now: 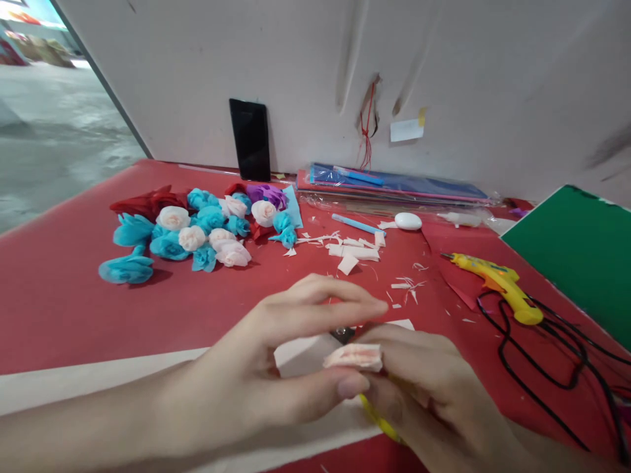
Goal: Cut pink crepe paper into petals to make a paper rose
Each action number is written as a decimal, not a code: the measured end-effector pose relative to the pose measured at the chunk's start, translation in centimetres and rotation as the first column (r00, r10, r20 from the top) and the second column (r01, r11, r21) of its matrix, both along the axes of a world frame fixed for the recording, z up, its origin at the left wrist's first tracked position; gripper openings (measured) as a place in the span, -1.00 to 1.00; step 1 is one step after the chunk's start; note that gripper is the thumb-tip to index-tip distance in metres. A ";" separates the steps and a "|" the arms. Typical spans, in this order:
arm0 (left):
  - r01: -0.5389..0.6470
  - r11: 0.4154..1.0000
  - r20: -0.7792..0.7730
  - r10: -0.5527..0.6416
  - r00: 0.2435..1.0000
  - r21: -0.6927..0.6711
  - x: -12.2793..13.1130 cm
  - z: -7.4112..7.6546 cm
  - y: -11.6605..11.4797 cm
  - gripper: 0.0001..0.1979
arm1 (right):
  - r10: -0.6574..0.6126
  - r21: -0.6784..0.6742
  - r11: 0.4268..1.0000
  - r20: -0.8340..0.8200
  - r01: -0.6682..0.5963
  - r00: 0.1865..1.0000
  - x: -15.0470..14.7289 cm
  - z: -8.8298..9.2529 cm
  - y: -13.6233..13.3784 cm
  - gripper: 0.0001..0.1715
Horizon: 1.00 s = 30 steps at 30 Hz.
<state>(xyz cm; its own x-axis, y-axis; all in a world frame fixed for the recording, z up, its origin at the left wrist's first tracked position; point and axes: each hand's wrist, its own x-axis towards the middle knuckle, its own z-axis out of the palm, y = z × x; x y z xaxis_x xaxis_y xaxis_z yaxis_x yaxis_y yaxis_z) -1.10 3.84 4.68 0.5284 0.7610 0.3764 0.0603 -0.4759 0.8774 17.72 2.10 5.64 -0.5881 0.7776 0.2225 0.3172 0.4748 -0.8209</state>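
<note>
My right hand is closed, pinching a small folded piece of pale pink crepe paper between thumb and fingers. My left hand is open beside it, fingers stretched out above the piece and thumb just below. Whether the left thumb presses on the paper is hard to tell. Beneath my hands lies a long pale paper strip. Partly hidden by my right hand is a yellow curved thing, and a dark metal-looking part shows behind the paper.
Blue, pale pink, red and purple paper flowers lie at the left on the red tabletop. Cut scraps are scattered mid-table. At the right rests a yellow glue gun with black cable. A phone leans against the wall.
</note>
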 end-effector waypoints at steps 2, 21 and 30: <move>0.047 0.997 -0.069 -0.042 0.997 0.063 0.0 0.2 0.1 -0.72 | -0.044 0.066 0.997 -0.002 0.044 0.999 -0.1 -0.2 -0.1 -0.84; 0.255 0.967 -0.198 -0.255 0.946 -0.024 -0.2 0.8 0.3 -0.77 | -0.135 -0.545 0.834 -0.361 -0.091 0.923 0.0 1.6 1.2 -0.91; 0.295 0.951 -0.171 -0.308 0.936 -0.096 -0.3 0.9 0.5 -0.76 | -0.157 -0.724 0.674 -0.335 -0.147 0.929 0.2 0.9 0.9 -0.79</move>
